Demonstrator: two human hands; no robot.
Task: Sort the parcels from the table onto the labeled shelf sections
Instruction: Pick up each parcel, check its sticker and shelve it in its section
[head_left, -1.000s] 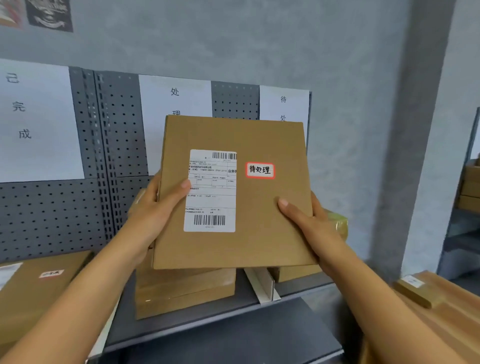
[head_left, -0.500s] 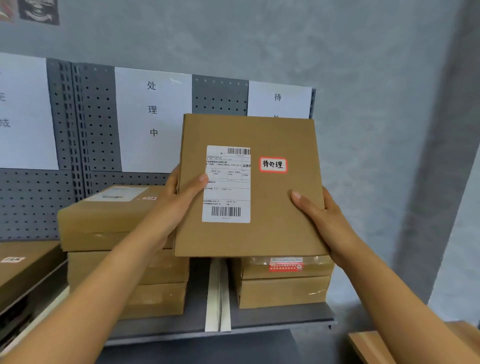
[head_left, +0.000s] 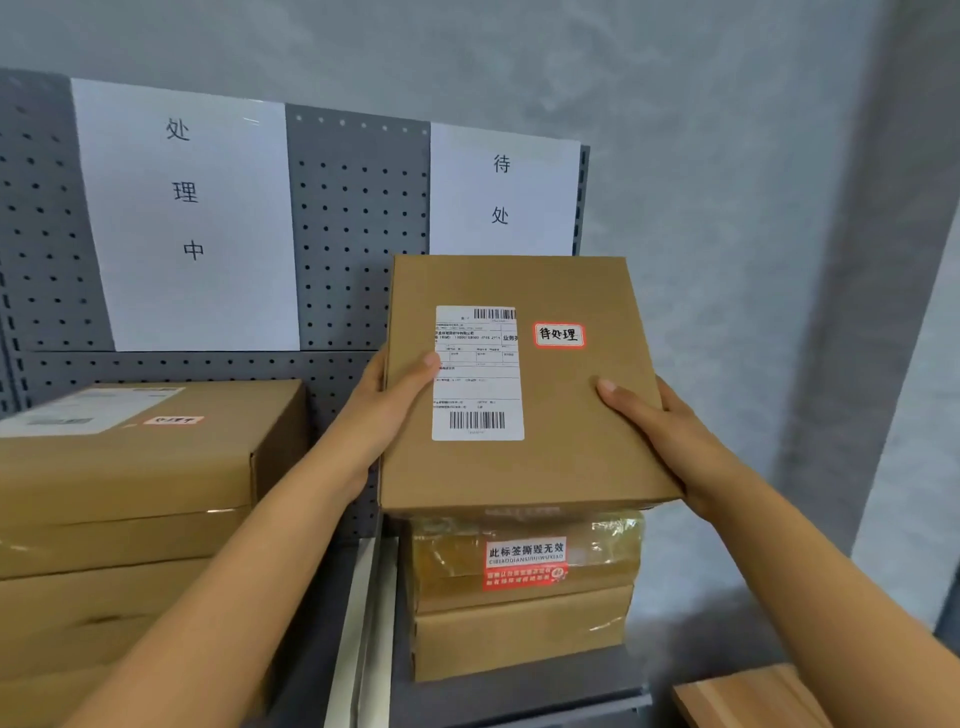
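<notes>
My left hand grips the left edge of a flat cardboard parcel, thumb curled over its top face beside the white shipping label. My right hand grips the right edge the same way, so the box stays level and its red-bordered sticker faces me.

To the left, under the middle wall sign, stands a tall stack of parcels in the neighbouring section. A pale divider strip separates it from the right section.

I hold the parcel just above the right stack, below the right wall sign, whose first characters match the sticker. I cannot tell whether it touches yet. I judge nothing blocks setting it down.
</notes>
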